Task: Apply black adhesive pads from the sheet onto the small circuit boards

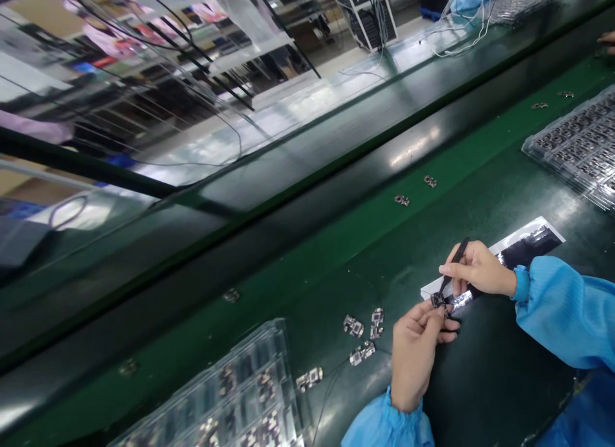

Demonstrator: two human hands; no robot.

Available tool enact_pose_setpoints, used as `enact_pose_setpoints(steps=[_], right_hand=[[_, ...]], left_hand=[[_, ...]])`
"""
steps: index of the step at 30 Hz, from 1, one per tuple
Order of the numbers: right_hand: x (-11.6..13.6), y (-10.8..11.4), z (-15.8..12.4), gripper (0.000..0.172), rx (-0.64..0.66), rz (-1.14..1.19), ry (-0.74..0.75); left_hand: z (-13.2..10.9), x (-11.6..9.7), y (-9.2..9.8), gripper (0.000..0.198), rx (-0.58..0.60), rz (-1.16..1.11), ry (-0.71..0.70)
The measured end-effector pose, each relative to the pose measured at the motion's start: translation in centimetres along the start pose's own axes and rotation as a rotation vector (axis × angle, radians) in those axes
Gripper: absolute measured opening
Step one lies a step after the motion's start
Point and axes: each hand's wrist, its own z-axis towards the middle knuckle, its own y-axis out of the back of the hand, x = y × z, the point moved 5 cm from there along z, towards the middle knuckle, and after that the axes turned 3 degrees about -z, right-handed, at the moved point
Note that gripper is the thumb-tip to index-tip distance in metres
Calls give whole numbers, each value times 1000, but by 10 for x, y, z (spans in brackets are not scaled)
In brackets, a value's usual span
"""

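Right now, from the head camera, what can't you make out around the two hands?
- Small part pinched in the left hand: too small and blurred to identify.
- Tweezer tips in the right hand: contact point hidden by the fingers.
- Clear tray of parts: cut off by the bottom edge.
- Second tray: cut off by the right edge.
- Loose parts on the green bench: details blurred.

Clear tray (230,396) cut off by bottom edge, its contents blurred

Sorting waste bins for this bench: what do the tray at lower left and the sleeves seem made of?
Tray: likely thin clear moulded plastic; glossy, see-through pockets. Sleeves: probably light-blue woven synthetic cloth; matte, creased, gathered at the cuffs.
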Motion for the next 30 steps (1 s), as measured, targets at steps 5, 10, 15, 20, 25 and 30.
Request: enact_pose_setpoints(steps=[5,10,15,20,25,30], right_hand=[[0,0,0,30,1,-16,-10],[0,-1,0,31,7,-17,-18],[-1,-1,0,32,4,-13,-21],[1,-2,-1,34,-2,-13,-19],[1,-3,-1,34,3,-25,-9],[3,-4,-3,32,2,-22,-17]], left_hand=[[-1,0,-1,33,-3,6,-2],[-3,-2,-2,33,-14,4,1],[-3,-3,-2,33,-19,9,5],[-3,-3,-2,35,-23,-6,12],[-3,-2,-1,36,-26,-20,5],[-3,-1,0,34,-35,-12,-27]])
